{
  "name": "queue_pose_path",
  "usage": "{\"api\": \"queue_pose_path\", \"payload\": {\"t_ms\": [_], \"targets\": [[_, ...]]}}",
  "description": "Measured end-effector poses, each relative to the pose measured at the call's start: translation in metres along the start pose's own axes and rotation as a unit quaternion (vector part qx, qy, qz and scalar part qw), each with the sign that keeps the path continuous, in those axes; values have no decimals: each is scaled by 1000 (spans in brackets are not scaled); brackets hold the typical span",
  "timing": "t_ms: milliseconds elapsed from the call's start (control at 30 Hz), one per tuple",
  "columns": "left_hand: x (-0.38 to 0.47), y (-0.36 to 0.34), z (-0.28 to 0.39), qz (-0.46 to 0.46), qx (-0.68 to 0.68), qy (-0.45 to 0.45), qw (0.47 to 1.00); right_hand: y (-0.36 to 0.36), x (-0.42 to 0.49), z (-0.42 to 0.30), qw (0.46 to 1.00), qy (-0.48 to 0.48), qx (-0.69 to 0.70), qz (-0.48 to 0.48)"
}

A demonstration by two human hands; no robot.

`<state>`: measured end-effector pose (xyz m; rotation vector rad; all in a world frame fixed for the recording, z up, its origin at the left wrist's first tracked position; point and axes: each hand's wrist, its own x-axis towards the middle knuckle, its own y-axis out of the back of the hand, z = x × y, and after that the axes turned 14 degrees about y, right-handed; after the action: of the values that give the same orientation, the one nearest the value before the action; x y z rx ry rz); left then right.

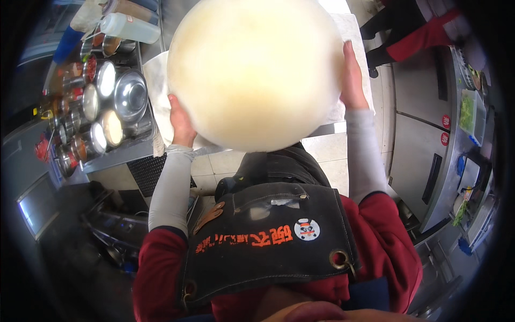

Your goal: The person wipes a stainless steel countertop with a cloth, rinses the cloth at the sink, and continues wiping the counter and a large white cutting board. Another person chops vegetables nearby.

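Note:
My left hand [182, 122] grips the left edge of a large, thick round cream-coloured board [253, 80], which looks like a chopping board. On its far right edge is my right hand [354, 78], thumb up along the rim. Raised close to the camera, the board shows its broad face and hides much of what lies behind it. Parts of white cloths [157, 78] show past its left side, on a surface beneath. Most of the fingers of both hands are hidden behind the board.
Several steel pots [130, 94] of seasonings crowd the left counter, beside a clear squeeze bottle [130, 28]. Another person's legs [396, 32] stand at the upper right. Along the right runs a steel counter [438, 177] with a plastic tub of greens [471, 114].

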<state>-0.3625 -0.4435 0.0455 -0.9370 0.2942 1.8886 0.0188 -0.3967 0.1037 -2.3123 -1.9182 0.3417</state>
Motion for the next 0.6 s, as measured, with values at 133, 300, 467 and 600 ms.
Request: {"api": "queue_pose_path", "payload": {"t_ms": [133, 300, 467, 600], "targets": [[8, -1, -10, 15, 33, -57, 998, 20, 26, 47, 996, 16, -85, 25], [27, 5, -17, 110, 106, -90, 984, 57, 44, 89, 969, 109, -219, -23], [14, 10, -14, 237, 242, -218, 915, 31, 33, 76, 974, 100, -204, -20], [0, 15, -14, 249, 265, -258, 895, 111, 38, 75, 932, 116, -273, -210]]}}
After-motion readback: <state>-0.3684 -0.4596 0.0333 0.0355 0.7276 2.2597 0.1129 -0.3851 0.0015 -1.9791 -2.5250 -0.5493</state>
